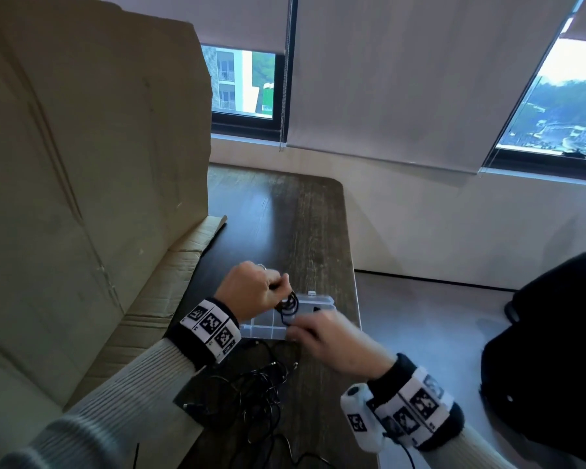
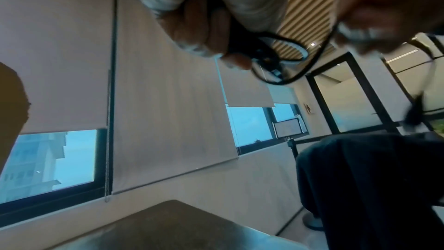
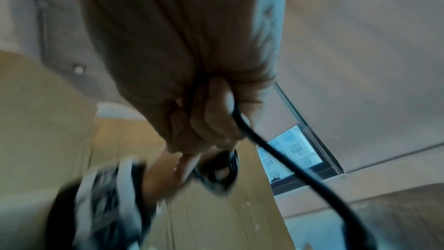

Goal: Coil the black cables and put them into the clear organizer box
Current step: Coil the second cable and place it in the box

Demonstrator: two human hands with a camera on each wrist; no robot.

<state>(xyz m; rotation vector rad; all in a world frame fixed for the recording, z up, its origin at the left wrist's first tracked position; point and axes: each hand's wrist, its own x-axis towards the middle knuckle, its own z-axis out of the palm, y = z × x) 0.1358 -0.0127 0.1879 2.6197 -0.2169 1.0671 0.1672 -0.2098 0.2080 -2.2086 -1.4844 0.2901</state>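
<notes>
My left hand [image 1: 274, 286] pinches a small coil of black cable [image 1: 289, 304] just above the clear organizer box [image 1: 268, 328] on the dark table. The left wrist view shows the same coil [image 2: 283, 60] looping out from my curled fingers [image 2: 206, 32]. My right hand [image 1: 305, 328], blurred, grips the free end of this cable low over the box. In the right wrist view the cable [image 3: 276, 151] runs out of my closed fingers [image 3: 211, 121] toward the lens. A tangle of loose black cables [image 1: 251, 390] lies on the table near me.
A tall cardboard sheet [image 1: 82, 164] stands at the left, its flap lying on the table [image 1: 285, 214] beside the box. A black chair or bag [image 1: 555, 350] sits on the floor at the right. Windows with blinds lie beyond the table's far edge.
</notes>
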